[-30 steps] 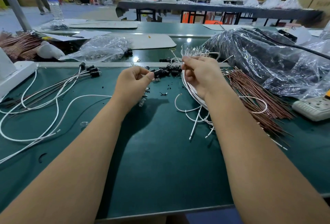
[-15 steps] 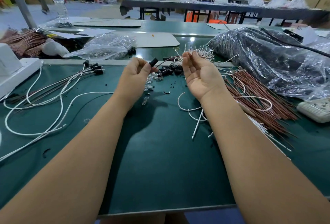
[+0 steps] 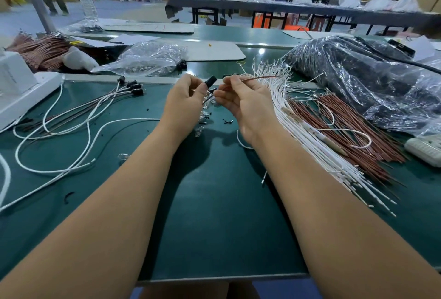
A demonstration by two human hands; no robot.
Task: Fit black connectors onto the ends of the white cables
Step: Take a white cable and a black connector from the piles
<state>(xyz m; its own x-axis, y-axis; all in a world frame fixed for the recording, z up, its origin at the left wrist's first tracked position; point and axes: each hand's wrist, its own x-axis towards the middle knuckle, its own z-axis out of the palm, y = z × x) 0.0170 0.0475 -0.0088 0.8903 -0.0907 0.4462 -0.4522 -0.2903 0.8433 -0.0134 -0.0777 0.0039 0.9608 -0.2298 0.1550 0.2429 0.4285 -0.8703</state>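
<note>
Holding black connector (image 3: 211, 82), left hand (image 3: 185, 98); clear bag (image 3: 148, 59) crumpled behind.

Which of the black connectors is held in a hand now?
The black connector pinched at the fingertips of the left hand. The other connectors lie on the green mat at the left, already on cable ends.

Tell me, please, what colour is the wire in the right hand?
Reddish brown wire, seen from the head view.
</note>
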